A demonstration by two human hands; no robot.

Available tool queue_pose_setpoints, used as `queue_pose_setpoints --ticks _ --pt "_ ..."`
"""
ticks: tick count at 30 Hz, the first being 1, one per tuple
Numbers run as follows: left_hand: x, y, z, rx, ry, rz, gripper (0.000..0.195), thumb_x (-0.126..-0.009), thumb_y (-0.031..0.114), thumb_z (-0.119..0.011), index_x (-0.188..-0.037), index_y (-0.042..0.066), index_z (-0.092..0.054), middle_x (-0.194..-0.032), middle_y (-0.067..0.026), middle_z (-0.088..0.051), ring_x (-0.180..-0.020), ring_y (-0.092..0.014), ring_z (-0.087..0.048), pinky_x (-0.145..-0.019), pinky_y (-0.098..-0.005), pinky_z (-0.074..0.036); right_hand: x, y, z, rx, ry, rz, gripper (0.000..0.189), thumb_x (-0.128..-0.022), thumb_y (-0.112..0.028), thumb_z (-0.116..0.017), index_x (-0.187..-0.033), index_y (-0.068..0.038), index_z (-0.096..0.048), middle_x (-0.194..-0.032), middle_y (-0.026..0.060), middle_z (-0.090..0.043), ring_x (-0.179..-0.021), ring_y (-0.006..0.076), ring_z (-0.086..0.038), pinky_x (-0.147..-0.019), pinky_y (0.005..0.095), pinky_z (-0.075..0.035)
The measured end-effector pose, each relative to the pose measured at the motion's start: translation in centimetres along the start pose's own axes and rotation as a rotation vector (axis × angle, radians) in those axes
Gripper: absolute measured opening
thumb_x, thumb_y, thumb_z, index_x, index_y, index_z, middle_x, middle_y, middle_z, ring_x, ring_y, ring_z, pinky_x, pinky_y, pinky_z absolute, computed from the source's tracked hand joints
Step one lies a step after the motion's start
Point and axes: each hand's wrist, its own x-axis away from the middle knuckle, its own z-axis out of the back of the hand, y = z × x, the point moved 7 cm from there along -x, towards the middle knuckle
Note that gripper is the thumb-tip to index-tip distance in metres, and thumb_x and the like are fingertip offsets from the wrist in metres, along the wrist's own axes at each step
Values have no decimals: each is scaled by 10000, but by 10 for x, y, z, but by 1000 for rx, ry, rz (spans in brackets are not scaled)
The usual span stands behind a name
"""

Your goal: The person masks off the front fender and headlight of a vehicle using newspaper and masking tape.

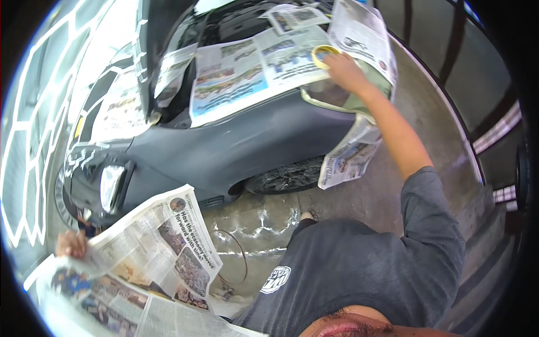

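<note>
My left hand (pixel 71 244) grips the edge of an open newspaper sheet (pixel 168 248), which hangs low in front of me at the lower left. Stretched out over the car, my right hand (pixel 343 69) has hold of a roll of yellow masking tape (pixel 321 54). Beneath it, newspaper sheets (pixel 231 80) lie along the upper edge of the grey car fender (pixel 252 135) and over part of the engine bay. More newspaper hangs by the headlight (pixel 337 94) at the front corner. Another piece (pixel 351 156) hangs down in front of the wheel.
The front wheel (pixel 286 177) is below the fender. A side mirror (pixel 111 189) juts out at the left, and newspaper (pixel 122 105) covers part of the windscreen. A thin hose or cable (pixel 244 257) curves over the shiny concrete floor (pixel 269 231). Bright lights reflect at the far left.
</note>
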Motion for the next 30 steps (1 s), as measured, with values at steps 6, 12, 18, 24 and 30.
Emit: queue_pose_setpoints --ticks 6,12,18,24,30 --pt "17 -43 -40 210 13 164 199 -962 119 -617 -1111 -12 -637 -1064 -92 -693 -900 -133 -628 -806 -278 -485 -4 11 -37 64 -198 -76 482 -880 -116 -590 -1359 -64 -579 -1392 157 -613 -1363 334 -519 -1187 620 -290" --pt "-4 -54 -116 131 -61 336 161 -958 120 -692 -1038 -20 -692 -926 -33 -703 -812 -83 -615 -752 -229 -472 32 -104 11 -413 -93 24 610 -852 -219 -710 -1398 6 -553 -1504 221 -504 -1425 379 -442 -1207 516 -313" --pt "-34 -58 -183 85 88 206 132 -961 127 -723 -1006 3 -729 -825 35 -656 -716 -31 -536 -661 -196 -413 152 -305 14 -1284 -861 258 1233 -663 -385 -964 -1590 28 -265 -1661 211 -263 -1550 331 -220 -1255 435 -210" --pt "-12 -55 -228 -132 275 -102 90 -931 64 -740 -991 -1 -721 -828 -29 -623 -743 -112 -519 -664 -264 -409 151 -277 -15 -2023 -211 -734 480 -983 -11 -596 -1443 3 -460 -1406 119 -567 -1262 210 -571 -1058 379 -475" --pt "11 -61 -262 156 67 -309 327 -793 -89 -736 -1097 31 -738 -934 -92 -694 -793 -224 -654 -708 -322 -519 35 -162 25 -1571 286 -741 416 -994 -54 -591 -1400 -1 -520 -1237 88 -644 -1142 164 -610 -1046 319 -453"
